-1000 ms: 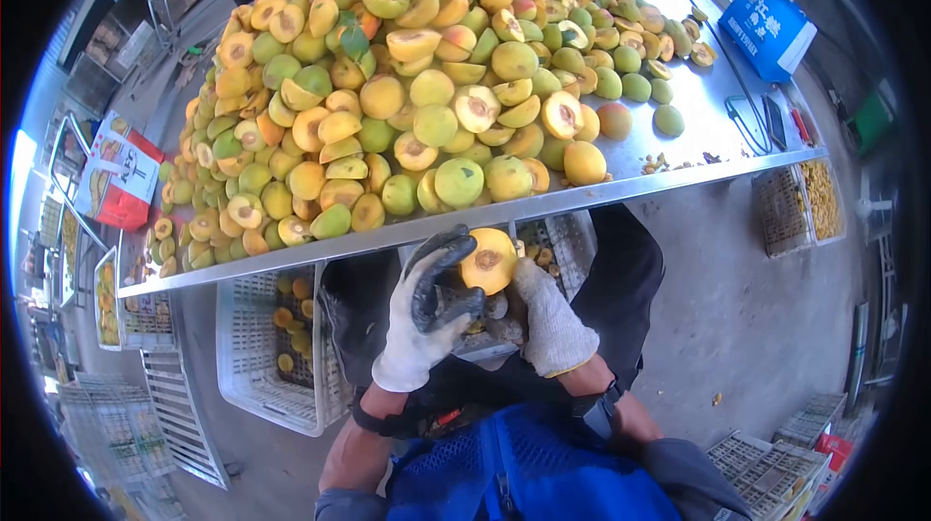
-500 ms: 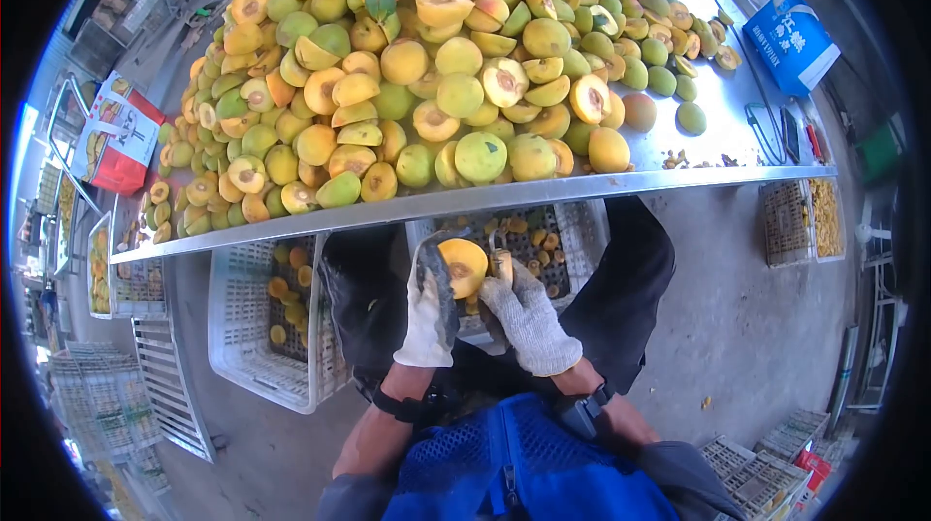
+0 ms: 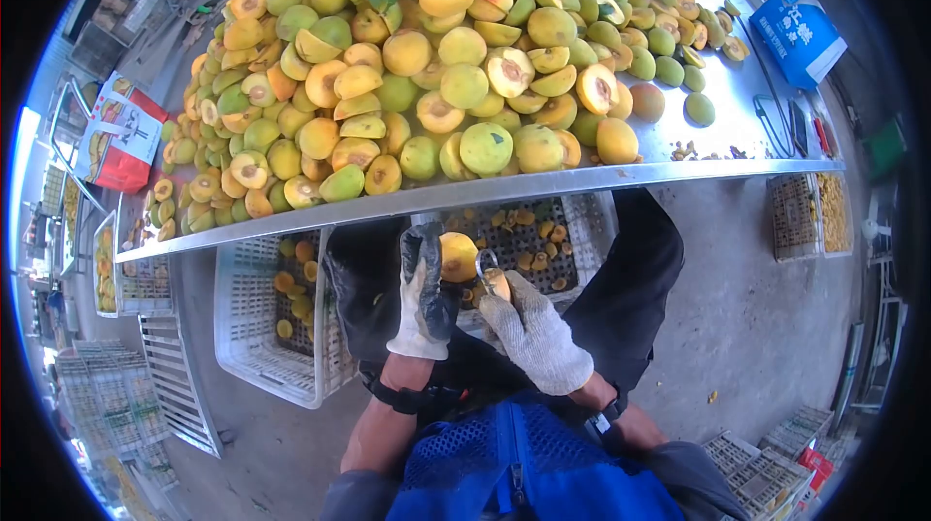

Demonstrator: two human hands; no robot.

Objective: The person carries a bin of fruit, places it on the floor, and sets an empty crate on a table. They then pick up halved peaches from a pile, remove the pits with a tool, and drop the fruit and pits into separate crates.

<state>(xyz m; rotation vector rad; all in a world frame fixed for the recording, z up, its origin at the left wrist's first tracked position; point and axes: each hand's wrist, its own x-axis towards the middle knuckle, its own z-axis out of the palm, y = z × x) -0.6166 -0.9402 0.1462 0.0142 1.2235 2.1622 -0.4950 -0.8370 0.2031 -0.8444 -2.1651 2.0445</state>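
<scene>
My left hand (image 3: 421, 293), in a white glove with dark, stained fingers, holds a yellow peach half (image 3: 458, 257) at its inner side. Close to the fruit's lower right edge is a small pitting tool (image 3: 496, 283) with a curved metal loop and a wooden handle. The fingers of my right hand (image 3: 538, 332), in a pale knitted glove, are closed round that handle. Both hands are above a white crate (image 3: 582, 230) between my knees, where several cut fruit pieces lie. Part of my left fingers is hidden behind the peach half.
A large heap of whole and halved peaches (image 3: 465, 84) covers much of the metal table (image 3: 485, 189), whose edge runs just beyond my hands. Left of my legs stands another crate (image 3: 267, 366) with fruit. A blue bag (image 3: 800, 31) sits on the table's right side.
The tool has turned, so its metal loop now shows beside the fruit. My right hand has shifted slightly down and right, and the peach half's cut face has turned away from view.
</scene>
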